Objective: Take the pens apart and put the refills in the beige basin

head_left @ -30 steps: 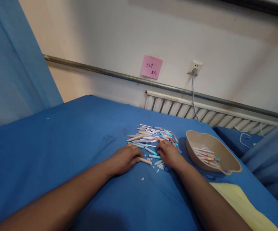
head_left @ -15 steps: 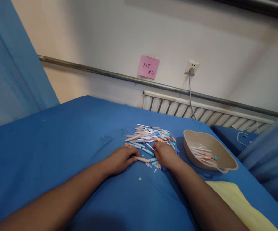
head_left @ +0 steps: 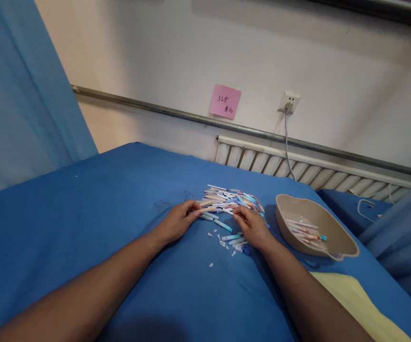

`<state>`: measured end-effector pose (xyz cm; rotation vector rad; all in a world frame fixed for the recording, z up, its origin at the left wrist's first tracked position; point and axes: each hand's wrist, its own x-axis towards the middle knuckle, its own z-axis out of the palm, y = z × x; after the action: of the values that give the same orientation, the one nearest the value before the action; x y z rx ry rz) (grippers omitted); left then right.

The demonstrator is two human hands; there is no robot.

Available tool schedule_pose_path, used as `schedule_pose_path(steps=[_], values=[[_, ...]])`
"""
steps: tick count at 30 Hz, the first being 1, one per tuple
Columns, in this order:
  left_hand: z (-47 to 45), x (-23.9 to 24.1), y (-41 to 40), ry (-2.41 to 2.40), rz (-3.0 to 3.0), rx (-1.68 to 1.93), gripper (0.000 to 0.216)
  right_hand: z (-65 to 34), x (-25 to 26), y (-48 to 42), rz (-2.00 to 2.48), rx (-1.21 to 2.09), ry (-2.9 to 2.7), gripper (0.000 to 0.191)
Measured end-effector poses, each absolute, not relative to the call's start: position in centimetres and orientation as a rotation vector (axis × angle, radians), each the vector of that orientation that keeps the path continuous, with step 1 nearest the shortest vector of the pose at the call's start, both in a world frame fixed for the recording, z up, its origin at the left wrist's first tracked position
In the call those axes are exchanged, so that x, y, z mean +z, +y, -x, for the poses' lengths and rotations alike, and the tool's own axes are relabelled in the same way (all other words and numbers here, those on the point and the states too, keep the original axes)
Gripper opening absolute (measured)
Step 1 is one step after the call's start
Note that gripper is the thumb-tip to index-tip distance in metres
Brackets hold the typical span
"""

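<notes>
My left hand (head_left: 177, 222) pinches the end of a peach pen barrel (head_left: 209, 209) between thumb and fingers. My right hand (head_left: 252, 228) has its fingertips closed on a thin white pen refill (head_left: 228, 211), whose dark tip points toward the barrel's right end. Whether the two touch is too small to tell. Just behind both hands lies a loose pile of pen parts (head_left: 223, 192) in peach, white, blue and orange. A turquoise barrel (head_left: 223, 225) lies between the hands, and small white cone-shaped tips (head_left: 223, 244) are scattered nearer to me.
A beige basin (head_left: 340, 237) with several pens (head_left: 303, 229) stands to the right on the blue cloth (head_left: 120, 199). Yellow cloth (head_left: 351, 299) lies in front of it. Behind are a radiator (head_left: 255, 159), a rail and a wall socket (head_left: 289, 102); blue curtains (head_left: 23, 95) hang at both sides.
My left hand has raised the peach barrel off the cloth and away from the white tips, toward the pile. My right hand has drawn back slightly, with the white refill now in its fingertips.
</notes>
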<state>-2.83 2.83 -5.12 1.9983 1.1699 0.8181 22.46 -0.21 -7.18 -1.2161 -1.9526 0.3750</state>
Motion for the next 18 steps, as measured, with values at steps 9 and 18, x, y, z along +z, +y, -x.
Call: schedule_pose_path(steps=[9, 18], values=[[3.00, -5.62, 3.02, 1.163, -2.044, 0.804, 0.022, -22.66, -7.21, -0.11, 1.225, 0.363, -1.942, 0.012], [2.90, -5.25, 2.80, 1.200, -2.054, 0.752, 0.023, -22.83, -7.13, -0.07, 1.218, 0.336, -1.934, 0.014]])
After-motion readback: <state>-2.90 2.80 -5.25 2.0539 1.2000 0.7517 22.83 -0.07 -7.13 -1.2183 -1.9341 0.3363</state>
